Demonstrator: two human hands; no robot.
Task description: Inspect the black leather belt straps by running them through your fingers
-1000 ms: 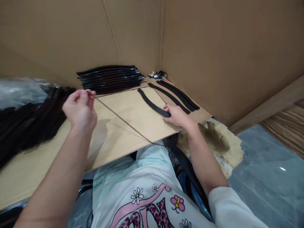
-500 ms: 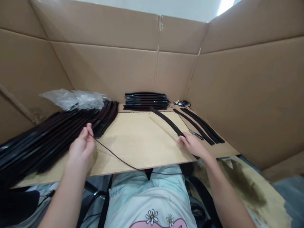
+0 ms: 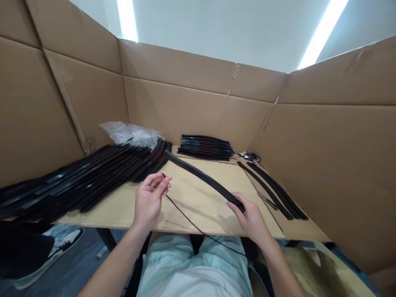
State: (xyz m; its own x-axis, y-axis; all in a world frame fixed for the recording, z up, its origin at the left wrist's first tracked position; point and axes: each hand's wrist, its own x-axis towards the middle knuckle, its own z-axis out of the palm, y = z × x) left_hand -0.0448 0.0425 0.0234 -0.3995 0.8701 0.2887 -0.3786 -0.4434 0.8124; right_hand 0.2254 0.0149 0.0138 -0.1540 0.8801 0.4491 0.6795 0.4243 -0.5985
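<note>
My left hand (image 3: 152, 197) pinches a thin dark cord (image 3: 188, 220) close to its end, which pokes up past the fingertips. From there the cord droops over the table's front edge and across my lap. My right hand (image 3: 247, 214) grips the near end of a long, slightly curved black strip (image 3: 204, 175). The strip's far end points up and left, above the table, and stays apart from the cord's tip. Beyond the right hand lie scissors or a similar small metal tool (image 3: 267, 200) and several more black strips (image 3: 266, 189).
A big heap of black strips (image 3: 102, 173) covers the table's left side, with clear plastic (image 3: 133, 134) behind it. At the back sit a neat stack of strips (image 3: 206, 147) and a small tangle (image 3: 250, 156). Cardboard walls (image 3: 173, 99) enclose the table (image 3: 198, 198).
My left hand has moved right with the cord's end, nearer the strip. My right hand still holds the strip, now turned somewhat. The head view has tilted up and shifted left.
</note>
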